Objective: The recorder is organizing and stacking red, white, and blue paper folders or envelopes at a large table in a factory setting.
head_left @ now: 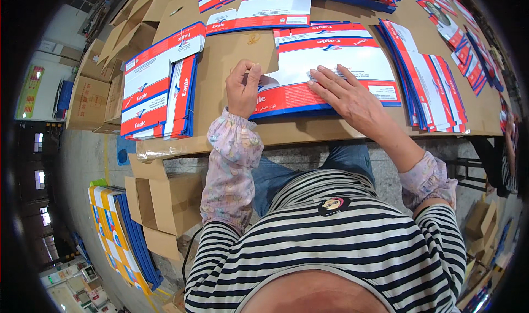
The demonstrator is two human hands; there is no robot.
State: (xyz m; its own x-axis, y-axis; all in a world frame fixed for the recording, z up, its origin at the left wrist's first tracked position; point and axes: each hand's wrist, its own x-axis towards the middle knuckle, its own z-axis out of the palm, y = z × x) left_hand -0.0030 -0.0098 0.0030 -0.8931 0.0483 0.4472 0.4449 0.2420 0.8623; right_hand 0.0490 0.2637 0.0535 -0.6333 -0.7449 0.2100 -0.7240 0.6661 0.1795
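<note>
A stack of flat printed cardboard cartons point(341, 60), red, white and blue, lies on the table in front of me. My right hand point(344, 93) rests on the top one, palm down with its fingers stretched out and spread. At the stack's left edge, my left hand point(242, 87) is closed, thumb against curled fingers. It grips the top carton by a lifted pale flap point(268, 82), though the fingertips are partly hidden.
Fanned piles of like cartons lie to the left point(146, 87) and right point(405, 76), with more along the far side. Brown cardboard covers the table point(220, 131). Opened brown boxes point(171, 200) stand on the floor at left, beside a yellow-and-white patterned stack point(118, 230).
</note>
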